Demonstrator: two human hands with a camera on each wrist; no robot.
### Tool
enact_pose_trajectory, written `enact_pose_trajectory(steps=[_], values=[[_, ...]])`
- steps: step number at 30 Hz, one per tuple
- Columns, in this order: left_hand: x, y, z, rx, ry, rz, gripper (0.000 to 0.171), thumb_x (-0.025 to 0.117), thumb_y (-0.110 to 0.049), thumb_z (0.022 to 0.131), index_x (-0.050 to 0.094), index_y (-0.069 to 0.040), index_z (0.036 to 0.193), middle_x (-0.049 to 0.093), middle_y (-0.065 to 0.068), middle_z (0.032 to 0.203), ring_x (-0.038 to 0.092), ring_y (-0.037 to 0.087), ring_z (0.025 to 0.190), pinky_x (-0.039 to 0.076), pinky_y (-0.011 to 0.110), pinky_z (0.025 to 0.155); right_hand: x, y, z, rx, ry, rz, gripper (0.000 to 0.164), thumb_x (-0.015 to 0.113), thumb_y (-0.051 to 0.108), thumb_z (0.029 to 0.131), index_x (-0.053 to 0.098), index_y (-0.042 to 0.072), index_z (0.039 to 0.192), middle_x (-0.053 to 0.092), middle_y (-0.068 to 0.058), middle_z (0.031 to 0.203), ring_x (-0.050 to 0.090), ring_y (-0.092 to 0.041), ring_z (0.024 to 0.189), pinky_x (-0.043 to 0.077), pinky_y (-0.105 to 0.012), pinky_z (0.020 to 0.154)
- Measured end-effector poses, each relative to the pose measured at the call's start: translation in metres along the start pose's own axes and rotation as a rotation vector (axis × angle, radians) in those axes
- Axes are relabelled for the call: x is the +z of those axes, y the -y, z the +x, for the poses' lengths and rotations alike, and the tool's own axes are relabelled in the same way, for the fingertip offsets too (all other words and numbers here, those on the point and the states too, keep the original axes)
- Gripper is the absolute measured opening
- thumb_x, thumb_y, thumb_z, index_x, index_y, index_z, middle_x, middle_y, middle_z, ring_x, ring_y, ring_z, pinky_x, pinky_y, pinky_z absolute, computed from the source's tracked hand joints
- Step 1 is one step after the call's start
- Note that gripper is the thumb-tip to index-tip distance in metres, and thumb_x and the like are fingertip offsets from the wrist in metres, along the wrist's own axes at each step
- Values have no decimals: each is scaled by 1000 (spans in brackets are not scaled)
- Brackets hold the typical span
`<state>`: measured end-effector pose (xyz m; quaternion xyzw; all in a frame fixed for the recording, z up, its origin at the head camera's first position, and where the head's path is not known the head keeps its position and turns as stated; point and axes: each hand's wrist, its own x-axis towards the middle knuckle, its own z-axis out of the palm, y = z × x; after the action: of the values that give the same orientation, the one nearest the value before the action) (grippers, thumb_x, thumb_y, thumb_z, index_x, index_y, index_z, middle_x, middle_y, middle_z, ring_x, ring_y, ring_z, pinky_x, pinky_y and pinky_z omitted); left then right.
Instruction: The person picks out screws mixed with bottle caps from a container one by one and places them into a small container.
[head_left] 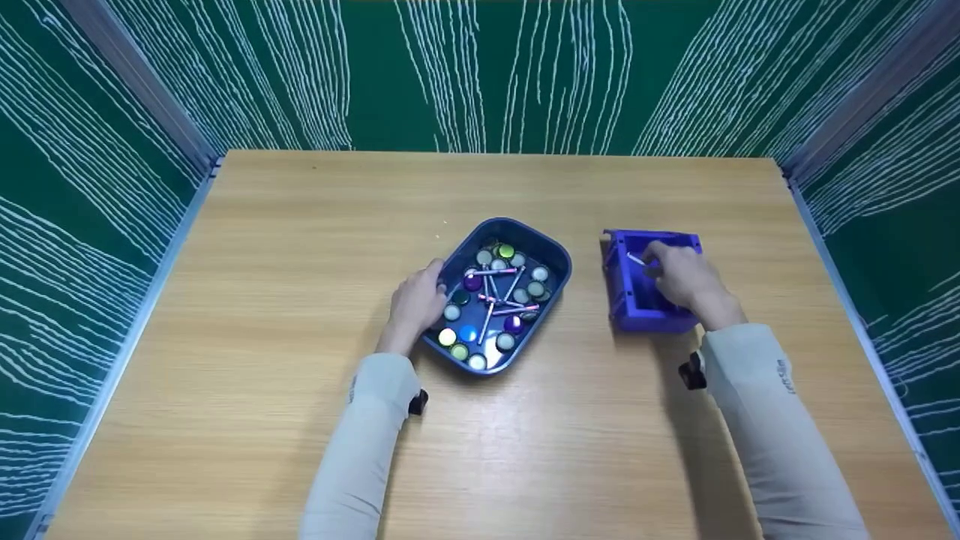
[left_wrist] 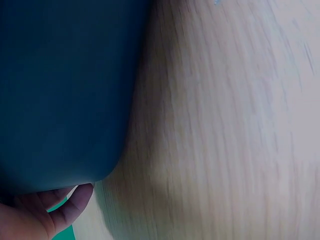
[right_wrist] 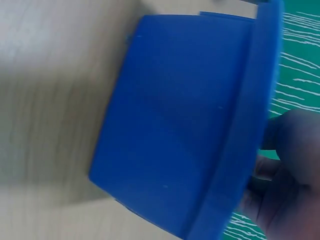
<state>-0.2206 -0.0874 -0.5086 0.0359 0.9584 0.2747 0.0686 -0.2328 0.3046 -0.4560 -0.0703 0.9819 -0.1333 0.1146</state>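
A dark blue tub sits near the middle of the table, holding several round caps in green, purple, white and blue, plus several thin white sticks with pink ends. My left hand grips the tub's left rim; its fingers show against the outer wall in the left wrist view. To the right stands a purple-blue bin. Over its opening, my right hand pinches a thin white stick between thumb and fingers. The bin's outer wall fills much of the right wrist view.
The wooden table carries both containers, with a gap of bare wood between them. Green panels with white wavy lines stand behind the table and along its sides, framed by grey posts.
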Motion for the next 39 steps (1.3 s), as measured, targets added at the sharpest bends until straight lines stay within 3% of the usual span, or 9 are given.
enact_pose_trajectory(steps=[6,11,18,25,32,39], values=[[0,0,0,6,-4,0,41,52,-15,97,52,-13,137,65,18,126,64,38,111,50,55,91,8,-2,1,6,59,-7,34,52,1,93,53,-1,127,59,-34,123,59,-52,111,47,-64,91],[-2,0,0,1,-4,0,39,52,-15,97,52,-13,136,66,18,125,64,39,111,50,56,91,9,-4,2,-2,0,-11,36,53,1,91,54,-5,126,59,-35,123,56,-54,115,45,-64,94],[-3,0,0,3,6,-2,40,51,-16,98,51,-13,138,65,19,127,64,38,112,50,55,92,-2,5,3,19,-46,72,36,48,1,92,54,-5,127,57,-35,124,55,-49,115,44,-63,96],[-2,0,0,2,0,-12,38,52,-15,97,53,-13,135,66,18,125,65,38,109,51,55,90,-17,22,5,29,-90,129,37,46,19,102,49,0,134,52,-32,132,55,-45,112,44,-64,97],[-3,-2,1,6,-6,5,39,53,-14,97,53,-13,136,66,19,125,65,40,111,51,56,89,-29,47,7,8,-226,128,38,49,24,101,54,-1,129,59,-29,119,62,-43,97,50,-55,76],[-3,-1,0,-2,3,-8,41,53,-15,97,51,-14,138,66,18,126,65,39,111,51,55,90,-34,74,10,-30,-207,115,43,55,33,100,53,3,130,61,-25,119,63,-41,101,51,-56,81]])
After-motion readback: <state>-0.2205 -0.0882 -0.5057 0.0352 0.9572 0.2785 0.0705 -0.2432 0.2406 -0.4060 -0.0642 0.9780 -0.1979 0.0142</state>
